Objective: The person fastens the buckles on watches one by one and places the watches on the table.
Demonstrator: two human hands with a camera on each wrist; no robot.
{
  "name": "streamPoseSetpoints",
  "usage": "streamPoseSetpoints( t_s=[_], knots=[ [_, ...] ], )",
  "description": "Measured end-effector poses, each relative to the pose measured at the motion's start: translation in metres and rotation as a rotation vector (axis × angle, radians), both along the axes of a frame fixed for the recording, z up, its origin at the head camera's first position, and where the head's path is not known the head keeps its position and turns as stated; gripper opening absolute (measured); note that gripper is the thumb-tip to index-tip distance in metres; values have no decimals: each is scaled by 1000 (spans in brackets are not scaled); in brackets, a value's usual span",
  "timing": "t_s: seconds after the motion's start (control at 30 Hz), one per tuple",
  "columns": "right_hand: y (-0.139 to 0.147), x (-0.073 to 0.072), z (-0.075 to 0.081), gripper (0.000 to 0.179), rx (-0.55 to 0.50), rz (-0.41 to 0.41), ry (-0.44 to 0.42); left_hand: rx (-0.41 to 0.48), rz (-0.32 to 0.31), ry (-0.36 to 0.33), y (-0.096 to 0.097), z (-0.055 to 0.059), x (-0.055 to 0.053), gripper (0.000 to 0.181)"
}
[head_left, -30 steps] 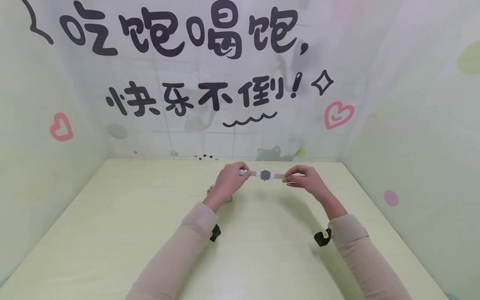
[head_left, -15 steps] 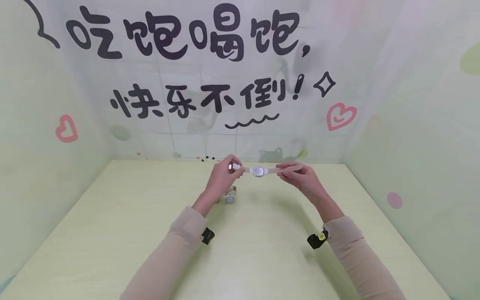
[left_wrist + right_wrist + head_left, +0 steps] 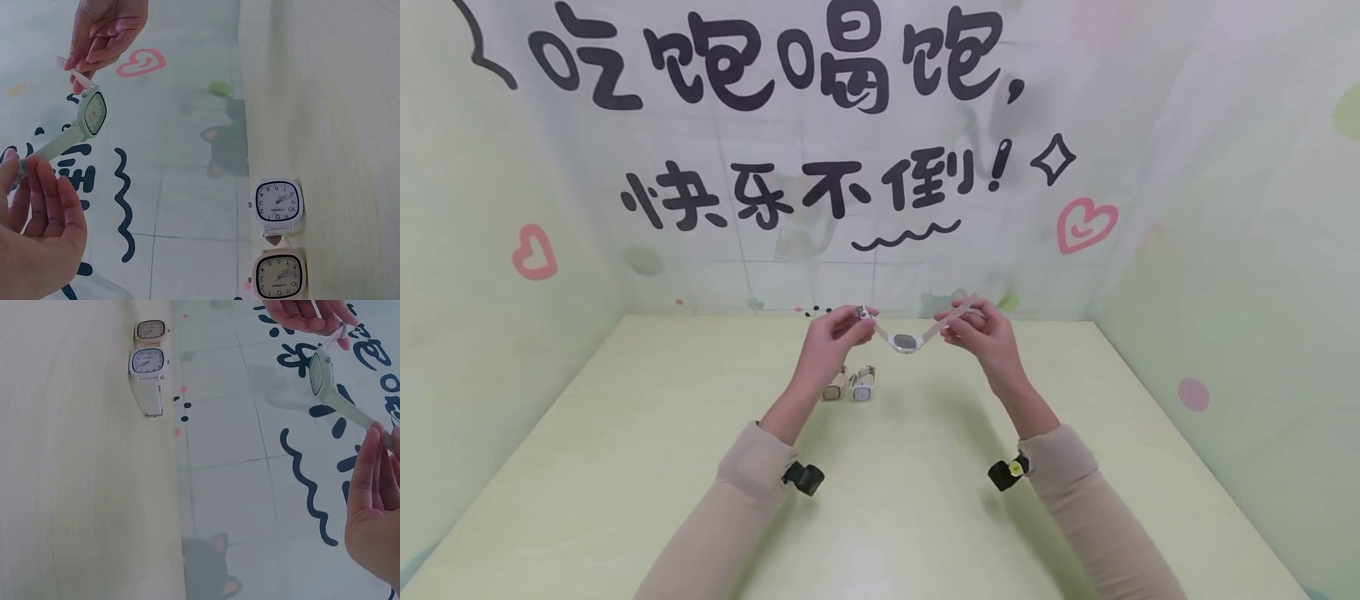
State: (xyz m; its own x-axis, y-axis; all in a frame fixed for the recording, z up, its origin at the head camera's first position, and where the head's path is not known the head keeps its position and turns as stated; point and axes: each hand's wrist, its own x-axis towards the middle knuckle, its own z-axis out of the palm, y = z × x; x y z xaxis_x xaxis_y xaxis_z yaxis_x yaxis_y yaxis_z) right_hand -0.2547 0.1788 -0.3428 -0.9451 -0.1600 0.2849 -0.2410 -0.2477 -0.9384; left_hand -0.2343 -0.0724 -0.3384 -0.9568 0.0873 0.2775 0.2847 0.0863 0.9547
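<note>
Between both hands hangs a wristwatch (image 3: 906, 342) with a pale strap and a squarish face, held above the table. My left hand (image 3: 832, 343) pinches the buckle end of its strap. The other strap end is pinched by my right hand (image 3: 988, 340), with the strap tip rising past the fingers. The strap slopes up on either side of the case, making a shallow V. In the left wrist view the held watch (image 3: 94, 114) looks pale green, its dial turned sideways.
Two more watches stand on the table (image 3: 895, 500) below the left hand: a white one (image 3: 862, 386) and a beige one (image 3: 832, 390), side by side. A wall with printed lettering (image 3: 835, 196) rises behind the table, and side walls flank it.
The held watch has gone from nearly straight to sagging in a V, moving slightly left. Both hands have shifted left and up, uncovering the two watches on the table.
</note>
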Motion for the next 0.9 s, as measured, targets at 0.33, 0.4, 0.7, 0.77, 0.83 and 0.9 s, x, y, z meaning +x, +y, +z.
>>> streamPoseSetpoints(
  t_s=[0.33, 0.4, 0.7, 0.77, 0.83, 0.9],
  knots=[
    [-21, 5, -3, 17, 16, -41, 144, 166, 21, 7, -7, -5, 10, 33],
    [-24, 5, -4, 18, 20, -44, 158, 205, 18, 12, -8, -6, 11, 33],
    [-31, 7, -9, 13, 23, -72, 199, 274, 6, 43, -7, -9, 14, 33],
    [-32, 9, -10, 14, 31, -79, 210, 285, 3, 47, -7, -8, 15, 33],
    [-33, 10, -11, 20, 40, -82, 223, 288, 4, 49, -7, -6, 16, 33],
    [-34, 11, -13, 23, 52, -83, 235, 284, 6, 50, -7, -5, 17, 34]
  ],
)
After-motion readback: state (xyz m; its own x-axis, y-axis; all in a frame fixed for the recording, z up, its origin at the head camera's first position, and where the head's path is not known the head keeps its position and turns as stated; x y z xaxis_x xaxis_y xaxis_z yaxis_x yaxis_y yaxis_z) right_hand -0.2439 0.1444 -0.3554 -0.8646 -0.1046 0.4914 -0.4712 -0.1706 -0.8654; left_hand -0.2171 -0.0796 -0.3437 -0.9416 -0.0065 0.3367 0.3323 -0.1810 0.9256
